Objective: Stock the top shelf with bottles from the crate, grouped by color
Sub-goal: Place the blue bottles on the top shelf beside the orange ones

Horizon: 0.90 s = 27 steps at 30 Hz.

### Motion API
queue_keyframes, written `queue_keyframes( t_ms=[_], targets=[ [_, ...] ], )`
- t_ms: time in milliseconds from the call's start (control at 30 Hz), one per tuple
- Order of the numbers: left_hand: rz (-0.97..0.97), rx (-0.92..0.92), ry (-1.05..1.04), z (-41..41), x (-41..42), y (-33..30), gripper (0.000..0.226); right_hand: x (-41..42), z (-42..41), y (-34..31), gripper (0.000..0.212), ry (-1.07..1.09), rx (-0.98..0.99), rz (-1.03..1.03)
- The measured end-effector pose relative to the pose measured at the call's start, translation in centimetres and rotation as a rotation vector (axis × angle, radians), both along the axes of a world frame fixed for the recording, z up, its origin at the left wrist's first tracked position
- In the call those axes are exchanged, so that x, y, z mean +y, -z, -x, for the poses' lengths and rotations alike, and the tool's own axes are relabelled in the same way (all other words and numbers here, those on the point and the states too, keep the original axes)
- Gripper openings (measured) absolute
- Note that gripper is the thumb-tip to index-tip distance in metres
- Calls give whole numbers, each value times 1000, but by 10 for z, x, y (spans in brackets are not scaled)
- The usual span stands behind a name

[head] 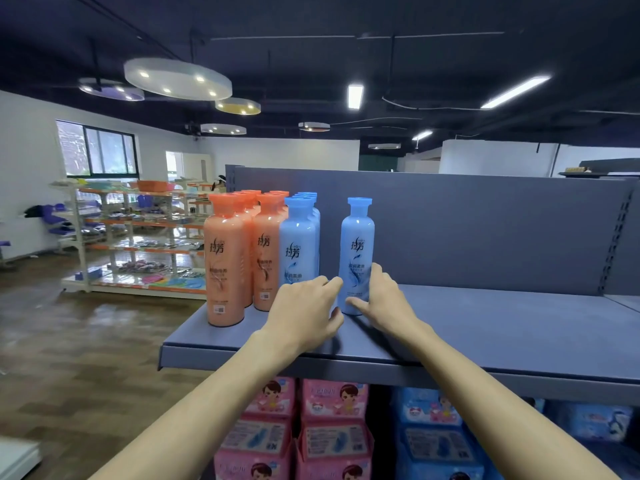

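Note:
On the grey top shelf stand two rows of orange bottles at the left, with a row of blue bottles right beside them. A single blue bottle stands upright a little to the right of that row. My right hand wraps the lower part of this single bottle, thumb in front and fingers behind. My left hand rests at the bottle's left side with its fingertips touching it, in front of the blue row. The crate is not in view.
The shelf's grey back panel rises behind the bottles. Pink packs and blue packs fill the shelf below. Another rack of goods stands across the wooden floor at the left.

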<state>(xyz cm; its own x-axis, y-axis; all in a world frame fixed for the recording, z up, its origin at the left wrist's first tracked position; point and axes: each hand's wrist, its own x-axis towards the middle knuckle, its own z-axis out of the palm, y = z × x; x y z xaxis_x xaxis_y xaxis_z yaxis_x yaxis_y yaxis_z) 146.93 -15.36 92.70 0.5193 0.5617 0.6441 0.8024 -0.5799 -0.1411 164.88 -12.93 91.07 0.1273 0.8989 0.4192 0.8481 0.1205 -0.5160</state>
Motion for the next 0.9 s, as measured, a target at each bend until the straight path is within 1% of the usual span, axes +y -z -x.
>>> queue_keyframes(
  t_ms=[333, 533, 600, 733, 900],
  targets=[
    [-64, -35, 79, 6, 10, -2, 23, 44, 17, -3, 53, 4, 5, 24],
    [-135, -58, 77, 4, 16, 0, 19, 65, 24, -9, 48, 5, 43, 78],
    [-140, -63, 67, 5, 19, 1, 23, 72, 25, -9, 46, 10, 53, 88],
    [-117, -71, 66, 4, 21, 1, 40, 83, 27, -7, 37, 2, 58, 93],
    [-91, -94, 93, 5, 21, 2, 42, 91, 26, -1, 31, -5, 83, 70]
  ],
)
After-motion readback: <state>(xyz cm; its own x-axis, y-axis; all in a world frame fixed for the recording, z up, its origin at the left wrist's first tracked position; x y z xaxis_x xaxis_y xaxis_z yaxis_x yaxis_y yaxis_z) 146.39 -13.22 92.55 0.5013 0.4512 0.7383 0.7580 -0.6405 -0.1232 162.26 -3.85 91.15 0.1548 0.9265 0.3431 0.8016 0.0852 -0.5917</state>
